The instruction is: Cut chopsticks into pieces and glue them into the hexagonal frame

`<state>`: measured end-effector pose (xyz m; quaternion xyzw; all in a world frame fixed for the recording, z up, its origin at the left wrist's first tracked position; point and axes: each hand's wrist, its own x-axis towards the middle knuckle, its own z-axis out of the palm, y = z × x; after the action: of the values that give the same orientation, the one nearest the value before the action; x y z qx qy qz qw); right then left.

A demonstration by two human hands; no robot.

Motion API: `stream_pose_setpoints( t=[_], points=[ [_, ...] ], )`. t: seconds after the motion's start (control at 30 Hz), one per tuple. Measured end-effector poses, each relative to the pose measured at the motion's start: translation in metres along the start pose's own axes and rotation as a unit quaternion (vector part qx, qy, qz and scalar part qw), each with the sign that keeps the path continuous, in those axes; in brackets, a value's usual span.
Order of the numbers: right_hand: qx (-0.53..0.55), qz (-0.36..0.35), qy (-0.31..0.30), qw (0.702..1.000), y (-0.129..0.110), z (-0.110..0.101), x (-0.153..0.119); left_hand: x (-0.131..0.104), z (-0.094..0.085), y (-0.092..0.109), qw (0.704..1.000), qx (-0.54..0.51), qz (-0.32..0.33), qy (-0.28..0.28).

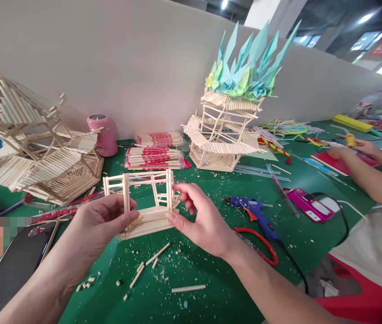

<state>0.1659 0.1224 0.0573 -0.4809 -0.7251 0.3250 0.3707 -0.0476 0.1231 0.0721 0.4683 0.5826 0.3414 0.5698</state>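
A small stick frame (pixel 152 223) is between the person's two hands, over the green counter (pixel 234 288). The left hand (pixel 101 225) pinches one end between thumb and bent fingers; the right hand (pixel 204 222), half curled, holds the other end. Short loose sticks (pixel 188 288) lie nearer than the hands, wrapped stick bundles (pixel 153 158) beyond them, and a blue glue gun (pixel 254 211) right of the right hand.

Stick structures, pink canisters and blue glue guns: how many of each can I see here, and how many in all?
Stick structures: 3 (small frame between left hand and right hand, roofed model, paper-topped tower)
Pink canister: 1
Blue glue gun: 1
Total: 5
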Motion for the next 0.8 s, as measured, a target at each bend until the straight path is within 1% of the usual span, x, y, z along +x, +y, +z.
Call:
stream_pose_setpoints(
  t=[0.17, 0.23, 0.43, 0.67, 0.8],
  points=[
    [0.031, 0.024, -0.055, 0.998, -0.002, -0.003, 0.010, 0.000, 0.001, 0.001, 1.000, -0.009, -0.004, 0.010],
    [0.027, 0.018, -0.072, 0.997, 0.000, -0.003, 0.014, 0.000, 0.001, 0.001, 1.000, -0.007, 0.003, 0.008],
    [0.029, -0.006, -0.109, 0.994, 0.003, -0.005, 0.022, -0.002, -0.001, 0.004, 0.999, 0.039, 0.022, 0.003],
    [0.018, -0.015, -0.099, 0.995, 0.003, -0.004, 0.025, 0.001, -0.004, 0.002, 0.998, 0.042, 0.039, -0.006],
    [0.019, 0.001, -0.089, 0.996, 0.002, -0.002, 0.023, 0.000, -0.004, 0.003, 0.999, 0.044, 0.031, 0.007]
  ],
)
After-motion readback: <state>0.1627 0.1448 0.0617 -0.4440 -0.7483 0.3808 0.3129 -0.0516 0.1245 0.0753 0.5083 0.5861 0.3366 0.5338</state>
